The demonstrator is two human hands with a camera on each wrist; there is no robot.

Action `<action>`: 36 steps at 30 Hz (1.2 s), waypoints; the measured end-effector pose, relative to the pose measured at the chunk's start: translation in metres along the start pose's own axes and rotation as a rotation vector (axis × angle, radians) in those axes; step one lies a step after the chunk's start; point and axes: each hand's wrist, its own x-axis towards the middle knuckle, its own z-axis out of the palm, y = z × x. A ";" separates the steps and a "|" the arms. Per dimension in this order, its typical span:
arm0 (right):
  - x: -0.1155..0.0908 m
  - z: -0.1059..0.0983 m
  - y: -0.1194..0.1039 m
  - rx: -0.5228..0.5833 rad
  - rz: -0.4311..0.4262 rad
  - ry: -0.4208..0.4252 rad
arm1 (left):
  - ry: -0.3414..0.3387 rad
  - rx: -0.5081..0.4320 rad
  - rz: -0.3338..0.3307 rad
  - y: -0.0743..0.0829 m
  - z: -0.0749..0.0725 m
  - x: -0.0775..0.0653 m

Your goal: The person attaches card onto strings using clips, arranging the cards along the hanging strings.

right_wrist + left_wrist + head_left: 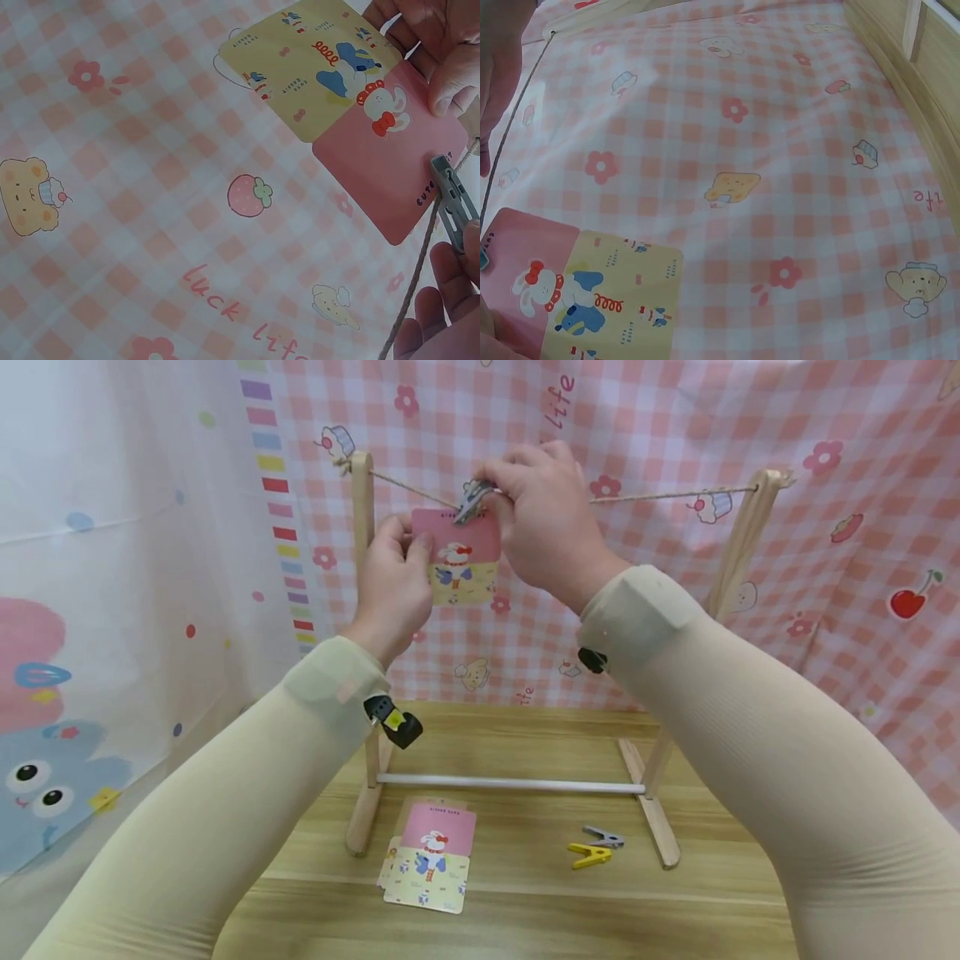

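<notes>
My left hand (393, 581) pinches a pink-and-yellow card (480, 581) by its left edge, thumb in front. The card, printed with a white rabbit, hangs upright at the twine (667, 495) strung across a wooden stand. My right hand (551, 518) pinches a grey clothespin (472, 500) between thumb and fingers. In the right wrist view, the tip of the clothespin (452, 196) lies over the card's pink top edge, right at the twine. The left wrist view shows the card (622, 292) low at the left.
Wooden posts (363, 510) hold the twine at both ends, and a white rod (510, 784) joins their feet. On the table (525, 902) lie several stacked cards (431, 860) at left. A yellow clothespin (589, 856) and a grey one (604, 837) lie at right.
</notes>
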 end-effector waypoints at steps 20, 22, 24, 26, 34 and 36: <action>0.001 0.000 0.001 -0.042 -0.026 -0.047 | -0.006 -0.004 0.027 -0.004 0.001 -0.003; 0.001 0.000 0.000 -0.039 -0.023 -0.054 | -0.005 -0.001 0.025 -0.004 0.001 -0.003; 0.002 0.000 -0.001 -0.039 -0.018 -0.060 | -0.005 0.000 0.022 -0.003 0.001 -0.003; 0.002 0.000 -0.001 -0.043 -0.010 -0.069 | -0.008 0.004 0.020 -0.003 0.001 -0.003; 0.004 0.001 -0.004 -0.062 0.003 -0.091 | -0.006 -0.003 0.022 -0.004 0.001 -0.003; 0.004 0.001 -0.004 -0.064 -0.001 -0.090 | -0.003 -0.005 0.022 -0.005 0.001 -0.003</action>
